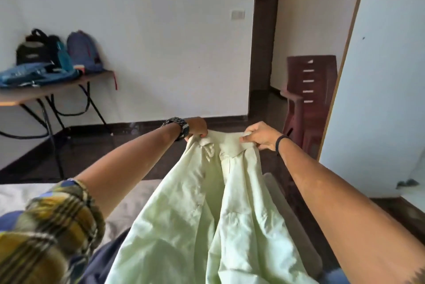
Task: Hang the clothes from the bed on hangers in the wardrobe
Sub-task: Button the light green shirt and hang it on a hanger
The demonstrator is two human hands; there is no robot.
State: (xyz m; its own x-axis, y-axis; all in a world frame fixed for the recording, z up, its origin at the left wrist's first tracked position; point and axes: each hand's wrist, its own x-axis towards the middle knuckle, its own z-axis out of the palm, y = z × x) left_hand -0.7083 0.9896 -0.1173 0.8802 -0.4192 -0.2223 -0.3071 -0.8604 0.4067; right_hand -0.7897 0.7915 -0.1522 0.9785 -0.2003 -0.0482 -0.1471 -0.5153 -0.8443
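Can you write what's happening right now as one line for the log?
step: holding up shirt | left hand: grips shirt shoulder | right hand: grips other shoulder | hanger: none seen

A shirt (220,203) hangs at centre between the left hand (196,128) and right hand (261,135), above the near bed (128,201). Far left, bags (53,54) sit on a table (57,87). Far right, a chair (309,99) stands beside a door (377,90).

The pale green collared shirt (207,210) runs off the bottom edge, its hem unseen. The backpacks on the folding table (53,54) are smeared, perhaps three of them. The white wardrobe door (379,90) is cut by the right edge.
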